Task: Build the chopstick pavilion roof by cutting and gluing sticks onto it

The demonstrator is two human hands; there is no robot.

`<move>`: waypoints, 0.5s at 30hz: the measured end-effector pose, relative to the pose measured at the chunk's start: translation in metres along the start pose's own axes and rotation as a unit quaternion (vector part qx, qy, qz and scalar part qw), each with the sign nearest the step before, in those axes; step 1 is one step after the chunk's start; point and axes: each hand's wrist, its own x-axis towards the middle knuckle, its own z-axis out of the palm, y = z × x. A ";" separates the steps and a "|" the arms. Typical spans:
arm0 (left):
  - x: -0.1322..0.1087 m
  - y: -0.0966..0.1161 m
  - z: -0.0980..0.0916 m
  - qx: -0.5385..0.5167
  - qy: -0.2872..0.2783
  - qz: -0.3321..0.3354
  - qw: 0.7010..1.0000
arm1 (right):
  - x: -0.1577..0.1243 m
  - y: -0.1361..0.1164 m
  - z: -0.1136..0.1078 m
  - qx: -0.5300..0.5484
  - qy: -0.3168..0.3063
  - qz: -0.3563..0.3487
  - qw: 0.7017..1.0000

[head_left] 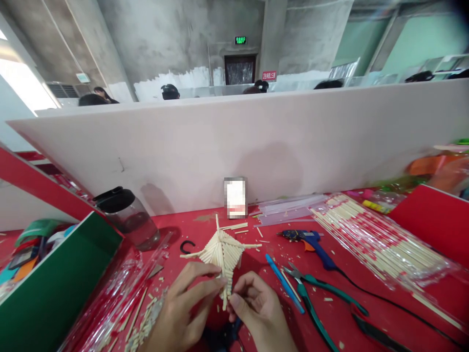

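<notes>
A small pagoda-like roof (222, 250) built of pale wooden sticks, with four-sided slopes and sticks poking out at its corners, stands on the red table in front of me. My left hand (196, 298) lies along its near left side, thumb and fingers closed on the stick at the near corner. Close to that same corner, my right hand (256, 305) has its thumb and fingertips pinched together. Whatever is between those fingertips is too small or hidden to make out.
Right of the hands lie a blue pen (285, 283), green-handled pliers (311, 288), a blue glue gun (306, 240) with its cord, and bagged sticks (381, 239). A bottle (132, 220), stick offcuts (141, 318) and a green board (62, 283) are left. A white partition (190, 151) stands behind.
</notes>
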 end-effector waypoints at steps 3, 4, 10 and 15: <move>0.000 0.000 0.001 -0.006 0.005 -0.001 1.000 | 0.000 0.003 -0.001 0.006 0.006 0.008 1.000; 0.000 0.000 0.001 -0.007 0.004 -0.001 1.000 | -0.001 0.005 -0.001 0.014 0.012 0.008 1.000; -0.001 0.000 0.001 -0.006 0.002 -0.007 1.000 | -0.003 0.024 -0.003 0.085 0.029 0.013 0.996; -0.001 -0.001 0.001 -0.007 -0.004 -0.006 1.000 | -0.003 0.026 -0.003 0.101 0.035 0.031 0.994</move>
